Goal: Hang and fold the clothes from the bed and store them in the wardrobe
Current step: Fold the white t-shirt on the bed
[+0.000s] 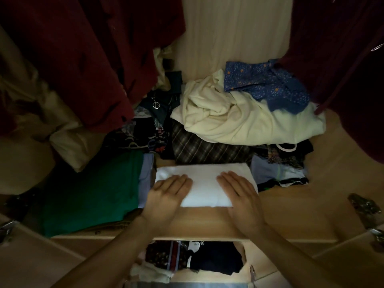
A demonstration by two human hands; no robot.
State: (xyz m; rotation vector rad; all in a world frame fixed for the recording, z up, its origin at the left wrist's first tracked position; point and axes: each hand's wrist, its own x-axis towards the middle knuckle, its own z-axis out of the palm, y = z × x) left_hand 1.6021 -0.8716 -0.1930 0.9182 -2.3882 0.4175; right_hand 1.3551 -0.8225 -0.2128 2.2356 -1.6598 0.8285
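A folded white garment (204, 179) lies on the wooden wardrobe shelf (286, 213) near its front edge. My left hand (169, 194) rests flat on the garment's left end, fingers straight. My right hand (241, 192) lies flat on its right end in the same way. Both forearms reach in from the bottom of the view.
A folded green garment (93, 194) lies left of the white one. Behind are a plaid cloth (203, 148), a crumpled cream cloth (239, 117) and a blue patterned piece (268, 84). Dark red clothes (83, 55) hang above at both sides. A lower shelf (245, 279) holds more clothes.
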